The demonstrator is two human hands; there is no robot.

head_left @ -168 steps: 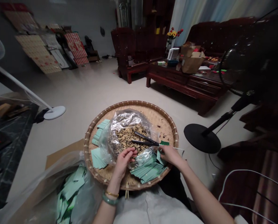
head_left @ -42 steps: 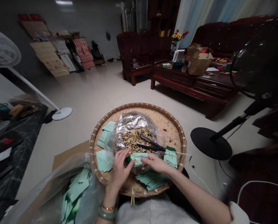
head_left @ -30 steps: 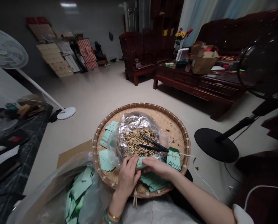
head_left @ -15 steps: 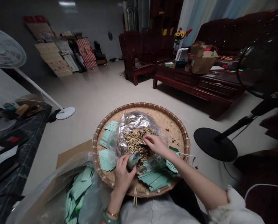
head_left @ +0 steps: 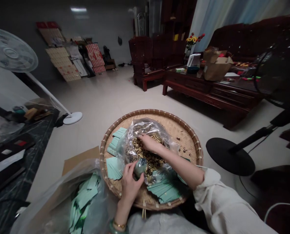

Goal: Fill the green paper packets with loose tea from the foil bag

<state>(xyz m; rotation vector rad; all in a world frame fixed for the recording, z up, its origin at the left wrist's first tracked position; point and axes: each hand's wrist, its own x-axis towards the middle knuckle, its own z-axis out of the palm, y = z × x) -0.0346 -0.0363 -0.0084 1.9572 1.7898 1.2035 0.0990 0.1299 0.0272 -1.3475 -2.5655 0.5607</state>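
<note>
My left hand [head_left: 130,183] grips a small green packet [head_left: 140,167] between thumb and fingers, its shiny upper end tilted up. My right hand [head_left: 148,143] reaches into a clear plastic bag [head_left: 145,123] of dried, chopped tan-and-dark mix [head_left: 152,163]. Its fingers are bent down at the mix's far left side, and what they hold is hidden. The bag lies open on a round woven bamboo tray [head_left: 200,152]. Flat green packets [head_left: 113,169] fan out at the tray's left, and more green packets [head_left: 164,188] lie along its front.
Left of the tray, a large plastic bag [head_left: 52,195] holds several green packets [head_left: 84,198], beside cardboard [head_left: 80,159]. A white fan [head_left: 73,118] stands at left, a black fan [head_left: 230,156] at right. Behind is a dark wooden table [head_left: 208,94] with a carton [head_left: 217,66].
My right hand has moved left and farther into the bag; the dark thing seen below its fingers no longer shows. My left hand still holds the packet. The view has shifted slightly.
</note>
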